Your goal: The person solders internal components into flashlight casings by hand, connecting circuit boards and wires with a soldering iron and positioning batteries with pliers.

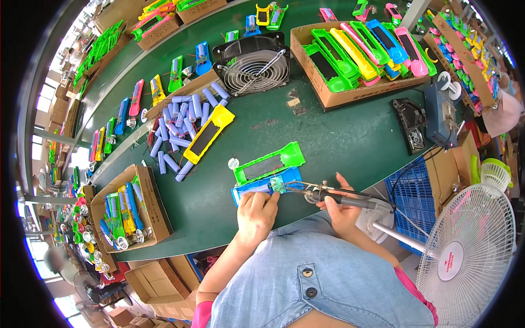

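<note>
At the near edge of the green table, my left hand point(256, 217) presses its closed fingers on a blue plastic housing point(293, 175). Near those fingertips is a small green circuit board point(278, 184) with a purple battery cell point(261, 189) beside it. My right hand point(341, 210) grips a soldering iron point(350, 200) with a black handle; its tip end reaches the board, though exact contact is too small to tell. Just beyond the blue housing lies a green plastic housing point(296, 155), touching or nearly touching it. A small round white disc point(233, 163) sits at its left end.
Purple battery cells point(178, 141) lie piled left of centre, a yellow housing point(223, 117) against them. A black fan point(251, 71) stands behind. Cardboard boxes of housings are at left point(158, 210) and far right point(328, 100). A soldering station point(440, 117) and white fan point(465, 240) are right.
</note>
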The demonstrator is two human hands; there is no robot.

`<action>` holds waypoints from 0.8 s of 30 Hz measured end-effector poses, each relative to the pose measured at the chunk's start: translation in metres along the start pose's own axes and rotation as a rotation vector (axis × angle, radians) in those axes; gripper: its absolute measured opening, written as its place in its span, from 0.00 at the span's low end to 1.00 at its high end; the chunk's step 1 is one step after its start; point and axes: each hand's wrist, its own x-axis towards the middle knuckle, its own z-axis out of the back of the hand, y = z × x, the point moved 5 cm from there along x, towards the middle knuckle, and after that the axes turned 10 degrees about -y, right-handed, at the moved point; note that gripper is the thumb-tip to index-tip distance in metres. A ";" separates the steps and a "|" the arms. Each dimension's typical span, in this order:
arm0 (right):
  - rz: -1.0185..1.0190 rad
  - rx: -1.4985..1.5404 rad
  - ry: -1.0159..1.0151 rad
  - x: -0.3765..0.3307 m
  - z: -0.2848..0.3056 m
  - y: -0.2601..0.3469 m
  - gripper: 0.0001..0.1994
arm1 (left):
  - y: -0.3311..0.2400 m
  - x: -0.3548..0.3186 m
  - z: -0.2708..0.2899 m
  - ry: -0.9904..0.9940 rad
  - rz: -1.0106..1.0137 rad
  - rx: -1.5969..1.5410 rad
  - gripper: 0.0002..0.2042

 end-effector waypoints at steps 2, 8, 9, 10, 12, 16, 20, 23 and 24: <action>-0.037 0.114 -0.072 0.003 0.004 0.002 0.12 | -0.001 -0.001 -0.001 0.025 0.004 0.017 0.13; 0.075 0.009 -0.156 0.017 0.030 -0.004 0.13 | 0.013 0.018 0.011 -0.026 0.231 0.125 0.14; 0.090 0.029 -0.179 0.019 0.035 -0.002 0.13 | 0.027 0.023 0.013 -0.038 0.268 0.150 0.15; 0.109 0.050 -0.200 0.022 0.041 0.000 0.14 | 0.046 0.029 0.011 -0.052 0.306 0.174 0.15; 0.136 0.029 -0.198 0.026 0.046 0.002 0.14 | 0.076 0.032 0.005 0.009 0.338 0.270 0.16; 0.238 -0.032 -0.266 0.037 0.060 -0.004 0.14 | 0.101 0.028 -0.001 0.211 0.468 0.255 0.15; 0.260 -0.073 -0.377 0.043 0.085 -0.009 0.17 | 0.065 -0.006 0.030 -0.222 0.374 0.124 0.13; 0.259 -0.141 -0.414 0.050 0.094 -0.010 0.17 | 0.047 -0.026 0.027 -0.156 0.332 -0.056 0.20; 0.268 -0.131 -0.408 0.054 0.095 -0.010 0.17 | 0.049 -0.030 0.018 -0.087 0.296 -0.156 0.23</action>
